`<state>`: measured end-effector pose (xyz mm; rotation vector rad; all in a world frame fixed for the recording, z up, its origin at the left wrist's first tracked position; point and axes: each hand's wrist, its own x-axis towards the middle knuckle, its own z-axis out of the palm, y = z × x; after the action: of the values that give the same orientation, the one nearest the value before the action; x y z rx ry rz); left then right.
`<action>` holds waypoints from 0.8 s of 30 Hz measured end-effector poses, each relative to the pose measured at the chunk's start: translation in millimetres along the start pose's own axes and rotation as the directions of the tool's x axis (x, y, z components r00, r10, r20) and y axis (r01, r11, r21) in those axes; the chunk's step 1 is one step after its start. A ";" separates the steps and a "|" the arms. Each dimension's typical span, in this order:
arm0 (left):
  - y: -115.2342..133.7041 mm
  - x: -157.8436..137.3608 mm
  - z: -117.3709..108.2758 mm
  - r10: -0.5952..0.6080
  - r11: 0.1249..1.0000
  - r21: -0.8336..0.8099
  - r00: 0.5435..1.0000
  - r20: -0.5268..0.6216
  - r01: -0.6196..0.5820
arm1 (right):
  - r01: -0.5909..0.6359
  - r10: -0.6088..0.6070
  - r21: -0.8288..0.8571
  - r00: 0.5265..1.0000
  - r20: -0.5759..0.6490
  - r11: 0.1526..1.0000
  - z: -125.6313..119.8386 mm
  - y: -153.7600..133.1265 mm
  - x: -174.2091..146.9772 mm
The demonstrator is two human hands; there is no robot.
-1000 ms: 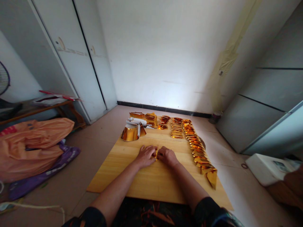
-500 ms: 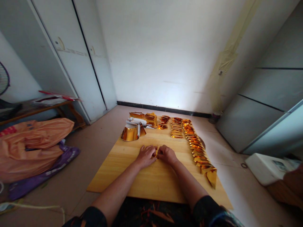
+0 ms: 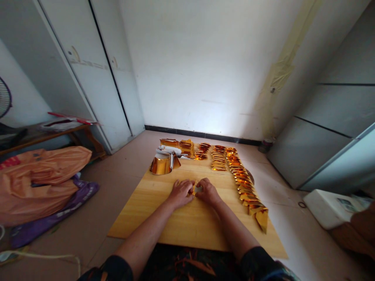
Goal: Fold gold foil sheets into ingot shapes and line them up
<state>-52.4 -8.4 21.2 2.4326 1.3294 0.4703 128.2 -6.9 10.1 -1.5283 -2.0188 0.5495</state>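
A small piece of gold foil paper (image 3: 193, 189) lies between my two hands, low over the wooden board (image 3: 146, 210); most of it is covered by fingers. My left hand (image 3: 182, 192) is closed on its left side, the fingers curled. From the right, my right hand (image 3: 208, 192) pinches its other edge, with a pale grey patch showing between thumb and forefinger. Along the board's right side runs a long row of folded gold foil pieces (image 3: 244, 182), overlapping one another. Two shorter stacks stand behind: folded foil pieces (image 3: 218, 158) and more foil pieces (image 3: 202, 151).
At the board's back left sit a curved gold foil sheet (image 3: 161, 166) and a stack of gold sheets (image 3: 186, 147) beside white wrapping. An orange bag (image 3: 43, 179) and a purple bag (image 3: 58, 210) lie on the floor at left. A white box (image 3: 331, 208) stands at right.
My right hand's thumb and forefinger have spread a little apart, uncovering a pale grey patch beside the foil. My left hand and the foil rows have stayed in place.
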 end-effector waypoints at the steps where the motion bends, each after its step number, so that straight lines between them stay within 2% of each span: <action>1: 0.2 0.2 0.0 -0.002 1.000 0.001 1.000 -0.002 0.002 | -0.006 0.006 0.004 1.000 0.001 1.000 -0.9 0.3 1.0; 7: 1.3 -0.2 0.0 0.016 1.000 -0.005 1.000 -0.021 -0.016 | -0.006 0.008 0.027 0.998 -0.067 1.000 -5.1 5.6 3.6; 13: -2.3 -0.1 3.5 0.014 1.000 0.002 1.000 -0.024 -0.013 | 0.023 -0.023 0.021 0.999 -0.023 1.000 -4.2 4.7 0.2; 18: 0.4 -1.0 5.8 0.001 1.000 0.025 0.998 -0.056 0.001 | 0.055 -0.057 -0.032 0.995 -0.078 0.998 -3.7 -0.5 -8.2; 21: 8.4 -3.9 8.5 -0.028 0.997 0.062 0.993 -0.117 0.036 | 0.108 -0.108 -0.067 0.994 0.010 0.992 -3.7 -9.0 -19.5; 24: 18.0 -8.2 11.9 -0.067 0.990 0.113 0.982 -0.177 0.088 | 0.128 -0.115 -0.205 0.991 0.074 0.970 -5.7 -20.4 -28.1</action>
<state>-38.1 -26.1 17.3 2.4728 1.5598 0.6089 122.5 -39.5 22.1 -1.5084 -2.2609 0.3479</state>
